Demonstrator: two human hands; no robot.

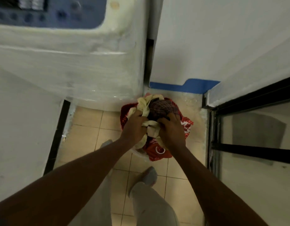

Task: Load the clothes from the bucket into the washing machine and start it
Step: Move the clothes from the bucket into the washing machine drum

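Observation:
A heap of clothes (pixel 155 110), pale yellow, dark plaid and red, fills a bucket on the tiled floor; only a sliver of the bucket's white rim (pixel 138 153) shows under the cloth. My left hand (pixel 134 126) grips the yellow cloth on the heap's left. My right hand (pixel 171 129) clutches the clothes on the right side. The white washing machine (pixel 67 62) stands to the upper left, wrapped in clear film, with its blue-grey control panel (pixel 48 12) at the top. The lid and drum are out of view.
A white wall (pixel 222 38) with a blue strip at its base stands behind the bucket. A black-framed glass door (pixel 255 136) is on the right. A white panel with a black edge (pixel 18 128) lies to the left. My legs and feet stand on beige tiles (pixel 92 132).

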